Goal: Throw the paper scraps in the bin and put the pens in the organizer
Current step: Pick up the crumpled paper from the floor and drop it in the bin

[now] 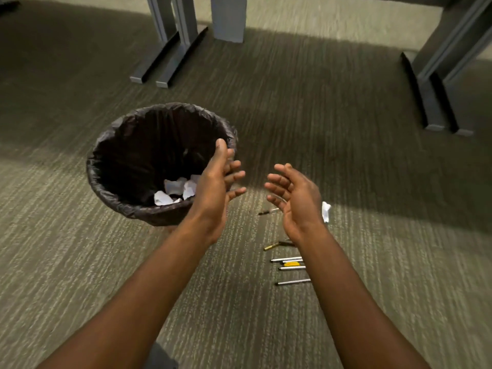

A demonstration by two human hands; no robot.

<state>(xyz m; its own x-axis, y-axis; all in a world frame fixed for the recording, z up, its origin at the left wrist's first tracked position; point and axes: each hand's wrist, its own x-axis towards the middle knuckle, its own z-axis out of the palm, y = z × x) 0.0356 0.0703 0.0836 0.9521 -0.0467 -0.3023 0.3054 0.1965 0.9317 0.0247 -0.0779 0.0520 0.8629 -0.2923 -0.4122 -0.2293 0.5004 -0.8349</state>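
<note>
— Several crumpled paper scraps already lie at the bottom of the black-lined bin, which sits at your ten o'clock on the carpet. Nothing else shows inside it.

— And my hands?

— Your left hand hangs over the bin's near rim, fingers spread wide and holding nothing. Your right hand is at one o'clock, palm turned inward, fingers loosely curled and also empty.

— What could trip me up?

— One white scrap still lies just beyond your right hand at two o'clock, half hidden by it; you could overlook it. The pens lie scattered under your right forearm at about four o'clock, and one dark pen sits apart near your fingertips. Grab too many together and some may slip. I see no organizer in view, so you'd have to find it first.
</note>
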